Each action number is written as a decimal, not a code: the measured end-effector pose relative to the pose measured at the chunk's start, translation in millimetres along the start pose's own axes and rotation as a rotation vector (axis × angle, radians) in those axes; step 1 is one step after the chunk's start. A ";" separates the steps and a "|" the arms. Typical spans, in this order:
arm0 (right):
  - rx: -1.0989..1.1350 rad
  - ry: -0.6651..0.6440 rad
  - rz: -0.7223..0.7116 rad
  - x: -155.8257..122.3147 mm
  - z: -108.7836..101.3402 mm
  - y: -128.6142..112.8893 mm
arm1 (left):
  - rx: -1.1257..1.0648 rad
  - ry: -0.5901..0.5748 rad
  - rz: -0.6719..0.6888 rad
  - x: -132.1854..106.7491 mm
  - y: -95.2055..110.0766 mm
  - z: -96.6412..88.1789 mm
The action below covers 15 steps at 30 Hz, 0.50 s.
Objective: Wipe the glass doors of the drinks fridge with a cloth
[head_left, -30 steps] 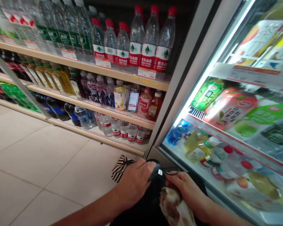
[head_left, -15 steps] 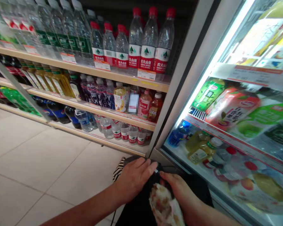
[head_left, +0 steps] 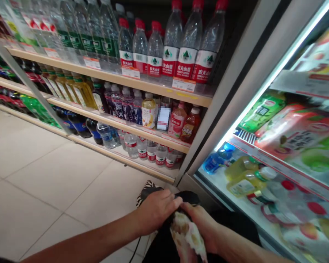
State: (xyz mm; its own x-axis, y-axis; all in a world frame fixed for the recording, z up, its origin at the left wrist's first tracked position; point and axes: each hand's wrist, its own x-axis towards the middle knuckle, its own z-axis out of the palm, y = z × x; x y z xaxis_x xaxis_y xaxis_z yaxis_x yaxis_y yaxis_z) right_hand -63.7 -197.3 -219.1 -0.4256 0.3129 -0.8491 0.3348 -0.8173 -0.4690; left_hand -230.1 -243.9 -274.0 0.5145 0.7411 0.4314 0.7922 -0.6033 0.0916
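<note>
My right hand (head_left: 204, 224) is wrapped round a partly eaten rolled wrap (head_left: 185, 232) in a whitish wrapping, its filling showing at the upper end. My left hand (head_left: 157, 212) reaches in from the left with bent fingers, close above dark material. The thumbs of both hands nearly meet just past the wrap's end. Whatever small thing lies between the left fingers is hidden. Black clothing (head_left: 159, 252) spreads beneath both hands, and a black-and-white striped item (head_left: 145, 191) shows just beyond the left hand.
Ahead stands a drinks shelf (head_left: 126, 80) with rows of water bottles (head_left: 185, 54), juice and cola. At the right a lit fridge (head_left: 238, 140) holds more bottles, several lying down. Pale floor tiles (head_left: 44, 182) extend to the left. A thin dark cable (head_left: 135, 248) hangs near the left forearm.
The view has shifted, so the shelves appear further right. My two hands have come closer together at the thumbs. The wrap is still in my right hand, tilted slightly differently.
</note>
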 end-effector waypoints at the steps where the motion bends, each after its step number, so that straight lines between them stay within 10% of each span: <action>1: -0.172 0.034 -0.066 2.2 -6.6 -5.6 | -0.047 -0.018 -0.074 -9.5 -3.9 4.9; 6: -0.982 0.231 -0.557 24.9 -35.8 -38.1 | -0.396 0.031 -0.612 -34.2 -8.9 23.9; 11: -0.586 -0.135 -0.454 81.1 -23.7 -30.4 | -0.825 0.115 -0.958 -9.8 -18.5 46.3; 15: -0.543 0.042 -0.383 106.7 -34.9 -43.8 | -0.946 0.002 -1.089 -37.1 -83.0 103.8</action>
State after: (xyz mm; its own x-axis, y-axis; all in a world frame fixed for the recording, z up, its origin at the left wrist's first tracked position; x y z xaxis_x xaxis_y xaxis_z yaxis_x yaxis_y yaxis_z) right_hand -94.4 -111.2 -297.6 -0.5695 0.5605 -0.6013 0.5469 -0.2878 -0.7862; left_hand -280.9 -190.8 -390.8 -0.1934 0.9518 -0.2381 0.2723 0.2852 0.9190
